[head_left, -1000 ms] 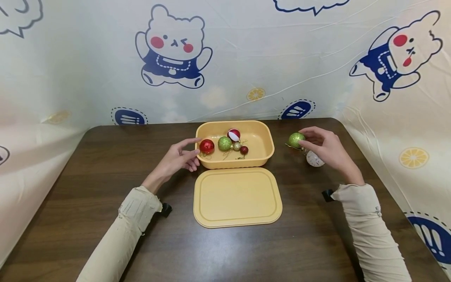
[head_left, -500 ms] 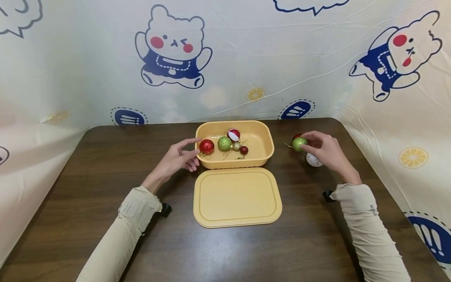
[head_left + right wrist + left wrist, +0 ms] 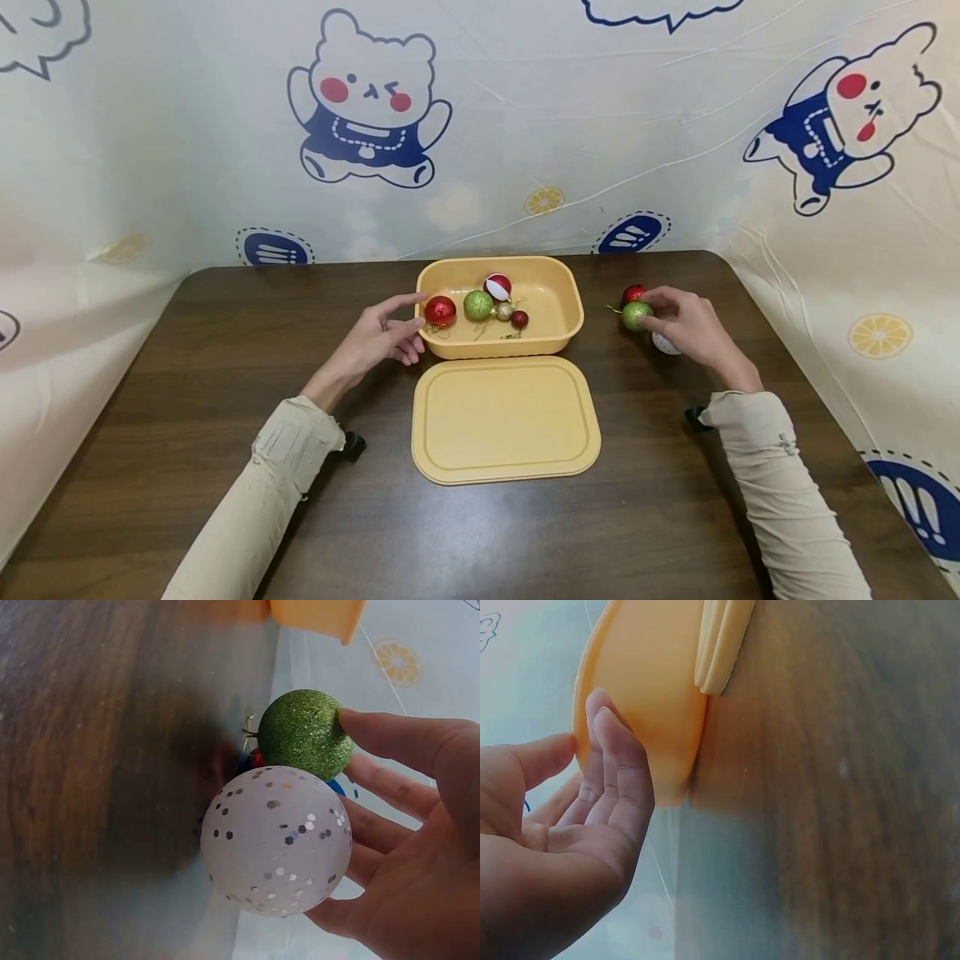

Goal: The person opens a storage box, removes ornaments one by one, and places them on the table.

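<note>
My left hand (image 3: 375, 337) rests at the left end of a yellow plastic box (image 3: 558, 333), index finger and thumb spread at its rim. In the box lie a red ball ornament (image 3: 440, 312), a green glitter ball (image 3: 477, 305), a red-and-white ball (image 3: 497, 287) and smaller baubles (image 3: 519, 319). Right of the box, my right hand (image 3: 693, 329) pinches another green glitter ball ornament (image 3: 304, 735) between thumb and index finger. A white ball with sequins (image 3: 277, 840) sits close by the other fingers. Behind the held ball lies a red ornament (image 3: 633, 293).
A flat yellow lid (image 3: 506, 421) lies on the brown wooden table (image 3: 525, 533), right in front of the box. A printed cloth (image 3: 480, 125) hangs behind the table and along its sides.
My right hand has moved slightly left, bringing the green glitter ball nearer to me and uncovering the red ornament behind. The white ball has shifted slightly left. My left hand stays put.
</note>
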`<control>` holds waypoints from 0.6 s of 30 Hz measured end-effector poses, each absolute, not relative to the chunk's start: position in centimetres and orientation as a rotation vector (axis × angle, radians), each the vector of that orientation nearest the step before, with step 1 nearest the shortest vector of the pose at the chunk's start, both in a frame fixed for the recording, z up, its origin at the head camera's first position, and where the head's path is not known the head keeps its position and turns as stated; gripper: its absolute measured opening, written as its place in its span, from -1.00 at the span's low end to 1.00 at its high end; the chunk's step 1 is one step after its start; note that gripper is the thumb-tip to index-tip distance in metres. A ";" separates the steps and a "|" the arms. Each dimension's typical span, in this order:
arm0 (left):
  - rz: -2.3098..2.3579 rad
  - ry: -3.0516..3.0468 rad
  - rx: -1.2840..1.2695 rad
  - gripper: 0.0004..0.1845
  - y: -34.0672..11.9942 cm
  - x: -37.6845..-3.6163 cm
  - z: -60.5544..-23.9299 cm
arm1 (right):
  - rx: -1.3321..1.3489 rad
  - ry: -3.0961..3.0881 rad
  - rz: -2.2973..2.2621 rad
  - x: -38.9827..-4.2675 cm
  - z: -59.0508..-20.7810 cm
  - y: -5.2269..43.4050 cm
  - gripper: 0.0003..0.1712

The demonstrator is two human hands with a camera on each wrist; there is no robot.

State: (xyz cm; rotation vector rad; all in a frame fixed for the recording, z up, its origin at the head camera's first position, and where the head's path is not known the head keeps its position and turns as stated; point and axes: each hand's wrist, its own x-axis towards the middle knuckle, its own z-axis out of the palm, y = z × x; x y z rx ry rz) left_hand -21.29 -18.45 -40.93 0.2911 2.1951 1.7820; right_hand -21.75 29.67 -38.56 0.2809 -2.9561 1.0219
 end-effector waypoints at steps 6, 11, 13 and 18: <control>1.782 2.192 0.282 -0.44 -18.4 -21.3 -40.9 | 0.262 -3.001 0.989 -22.0 -38.8 29.7 -0.55; 1.774 2.192 0.283 -0.44 -18.4 -21.3 -40.9 | 0.266 -3.036 0.960 -21.9 -38.6 29.8 -0.57; 1.775 2.190 0.282 -0.44 -18.4 -21.3 -40.9 | 0.268 -3.049 0.953 -21.8 -38.5 29.8 -0.57; 1.775 2.195 0.286 -0.44 -18.4 -21.2 -40.8 | 0.284 -3.048 0.929 -21.8 -38.2 30.0 -0.58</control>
